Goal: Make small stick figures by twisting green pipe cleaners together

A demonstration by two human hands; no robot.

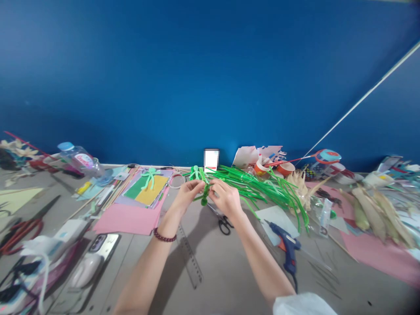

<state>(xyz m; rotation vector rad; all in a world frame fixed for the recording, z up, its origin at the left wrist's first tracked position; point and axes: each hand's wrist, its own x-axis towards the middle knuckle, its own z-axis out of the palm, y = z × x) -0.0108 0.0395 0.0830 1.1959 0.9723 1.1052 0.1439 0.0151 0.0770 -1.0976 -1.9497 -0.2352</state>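
Note:
Between my two hands is a dark green pipe cleaner, bent into a small shape with a rounded lower end. My left hand, with a beaded bracelet at the wrist, pinches it from the left. From the other side, the fingers of my right hand close on it. Just behind the hands stands a light green pipe-cleaner figure. A similar figure lies on coloured sheets to the left. Long green pipe cleaners spread out to the right. Scissors with black handles lie below my right hand.
A clear ruler lies between my forearms. The blue glue gun rests near my right forearm. At left are pink paper, a phone, red-handled scissors and a bottle. A blue wall closes the back.

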